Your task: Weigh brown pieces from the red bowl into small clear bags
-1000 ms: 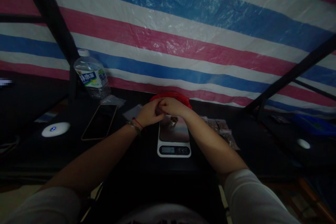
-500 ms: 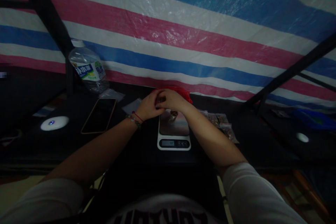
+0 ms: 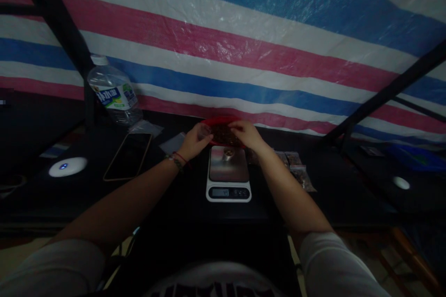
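Note:
A red bowl (image 3: 219, 120) holding small brown pieces stands behind a white kitchen scale (image 3: 228, 174). On the scale's metal plate sits a small round container (image 3: 228, 153) with brown pieces in it. My left hand (image 3: 195, 141) is at the bowl's left rim, its fingers closed around a small clear plastic piece (image 3: 204, 131) whose exact kind I cannot make out. Over the bowl's right side, my right hand (image 3: 248, 133) has its fingertips pinched together, and whatever may be between them is too small to see.
Small filled zip bags (image 3: 301, 176) lie right of the scale. To the left are a phone (image 3: 128, 155), a white oval device (image 3: 68, 166), flat clear bags (image 3: 173, 143) and a large plastic bottle (image 3: 114, 93). Striped sheeting (image 3: 244, 51) hangs behind, between dark metal bars.
My hands have parted from each other above the scale. The right moved right over the bowl and the left slightly left, uncovering the bowl's contents and the container on the scale.

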Demonstrator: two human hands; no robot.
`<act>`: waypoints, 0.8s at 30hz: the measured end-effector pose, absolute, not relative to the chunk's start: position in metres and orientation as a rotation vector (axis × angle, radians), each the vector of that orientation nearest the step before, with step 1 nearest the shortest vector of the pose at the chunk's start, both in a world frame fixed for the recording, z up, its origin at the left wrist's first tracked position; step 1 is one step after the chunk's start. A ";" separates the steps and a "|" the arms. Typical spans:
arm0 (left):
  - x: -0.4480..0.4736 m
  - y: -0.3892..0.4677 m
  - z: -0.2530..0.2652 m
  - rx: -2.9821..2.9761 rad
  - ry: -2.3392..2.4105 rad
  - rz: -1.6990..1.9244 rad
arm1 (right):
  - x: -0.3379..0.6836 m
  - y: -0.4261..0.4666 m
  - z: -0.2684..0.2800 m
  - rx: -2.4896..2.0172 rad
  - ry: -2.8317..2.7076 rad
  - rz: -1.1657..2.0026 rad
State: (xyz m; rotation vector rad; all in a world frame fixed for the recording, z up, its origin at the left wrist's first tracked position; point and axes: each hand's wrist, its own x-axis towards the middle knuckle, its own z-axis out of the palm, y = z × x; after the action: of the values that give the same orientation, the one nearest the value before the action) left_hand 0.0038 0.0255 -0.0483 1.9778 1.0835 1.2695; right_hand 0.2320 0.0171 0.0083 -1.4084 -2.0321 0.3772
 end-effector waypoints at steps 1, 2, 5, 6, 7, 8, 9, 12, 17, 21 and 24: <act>0.003 0.027 -0.050 1.932 1.090 1.286 | 0.234 0.021 0.004 -1.469 -2.081 0.399; 0.003 0.028 -0.051 1.894 1.091 1.300 | 0.235 0.026 0.000 -1.516 -2.146 0.412; 0.001 0.033 -0.056 1.815 1.076 1.347 | 0.226 0.040 -0.008 -1.566 -2.382 0.381; 0.000 0.035 -0.058 1.798 1.072 1.351 | 0.222 0.044 -0.010 -1.557 -2.459 0.370; -0.001 0.036 -0.059 1.785 1.071 1.351 | 0.217 0.048 -0.012 -1.542 -2.531 0.372; -0.001 0.037 -0.060 1.774 1.075 1.352 | 0.213 0.051 -0.013 -1.527 -2.594 0.377; -0.002 0.038 -0.061 1.768 1.080 1.353 | 0.210 0.054 -0.013 -1.516 -2.644 0.376; -0.002 0.039 -0.062 1.771 1.092 1.345 | 0.206 0.060 -0.014 -1.515 -2.708 0.304; -0.001 0.035 -0.058 1.789 1.097 1.327 | 0.209 0.061 -0.015 -1.570 -2.714 0.220; 0.000 0.033 -0.056 1.795 1.074 1.323 | 0.208 0.058 -0.016 -1.586 -2.730 0.183; 0.000 0.034 -0.057 1.776 1.068 1.330 | 0.211 0.058 -0.018 -1.567 -2.699 0.151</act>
State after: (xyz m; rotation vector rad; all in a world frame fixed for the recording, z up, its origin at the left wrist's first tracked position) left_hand -0.0002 0.0342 -0.0565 1.7762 1.0684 1.3301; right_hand 0.2113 0.0577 -0.0178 -1.5668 -2.6987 0.1507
